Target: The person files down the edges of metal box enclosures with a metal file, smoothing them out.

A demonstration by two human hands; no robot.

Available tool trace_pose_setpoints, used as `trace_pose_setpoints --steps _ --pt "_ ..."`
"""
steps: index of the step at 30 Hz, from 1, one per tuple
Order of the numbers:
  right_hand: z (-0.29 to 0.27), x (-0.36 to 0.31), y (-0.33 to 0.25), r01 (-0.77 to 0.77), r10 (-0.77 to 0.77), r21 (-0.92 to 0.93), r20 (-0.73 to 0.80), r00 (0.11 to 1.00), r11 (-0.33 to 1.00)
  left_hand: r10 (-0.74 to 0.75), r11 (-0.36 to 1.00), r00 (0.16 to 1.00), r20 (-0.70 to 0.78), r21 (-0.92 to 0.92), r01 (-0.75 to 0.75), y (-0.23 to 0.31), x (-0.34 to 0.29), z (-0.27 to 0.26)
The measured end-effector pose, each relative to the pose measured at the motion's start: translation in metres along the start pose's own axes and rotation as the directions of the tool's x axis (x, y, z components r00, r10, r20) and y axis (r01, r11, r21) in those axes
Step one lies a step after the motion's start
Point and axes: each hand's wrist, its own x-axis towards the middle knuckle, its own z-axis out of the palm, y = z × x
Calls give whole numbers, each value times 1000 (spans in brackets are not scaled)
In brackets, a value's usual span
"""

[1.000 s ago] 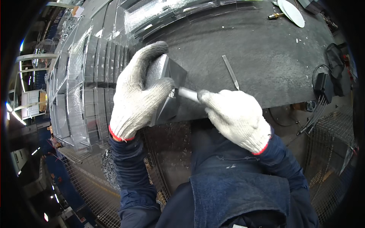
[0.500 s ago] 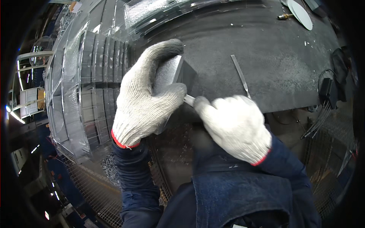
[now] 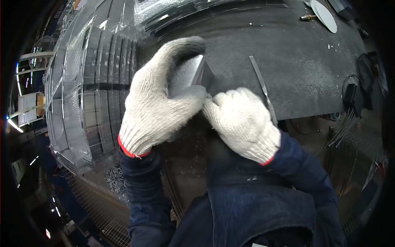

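Observation:
My left hand (image 3: pixel 158 94), in a white knitted glove with a red cuff, is wrapped round a grey block-shaped metal piece (image 3: pixel 186 74). Its fingers go over the far side and the thumb presses on the near side. The piece is tilted above the dark table. My right hand (image 3: pixel 242 123), gloved the same way, is closed in a fist right beside the left thumb. Whatever it grips is hidden by the glove. Just beyond the right hand a flat file (image 3: pixel 259 73) lies on the table, its lower end reaching the table's near edge.
Rows of grey pieces in clear plastic wrap (image 3: pixel 96 74) stand on the left. More wrapped pieces (image 3: pixel 164 16) lie at the back. A white disc (image 3: pixel 324 16) is at the far right, near a brass fitting (image 3: pixel 306 17). A black box with cables (image 3: pixel 351 96) hangs at the right edge.
My right hand has moved up and left, against the left thumb; the narrow silver strip between them is now hidden. My left hand and the metal piece have shifted slightly up and right.

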Motion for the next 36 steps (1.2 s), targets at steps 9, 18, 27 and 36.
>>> trace_pose_setpoints --steps 9,18,27,36 --pt "-28 -27 4 -304 317 556 76 946 774 -54 994 998 18 -96 55 1 -3 2" --pt "22 -4 7 -73 108 137 -272 956 988 -42 993 999 18 -111 44 1 -1 1" --pt "0 -19 3 -204 255 300 -143 956 932 -52 996 998 19 -71 53 5 -2 6" --pt "-15 -15 2 -436 460 819 244 854 374 -47 999 999 16 -19 47 6 -5 6"
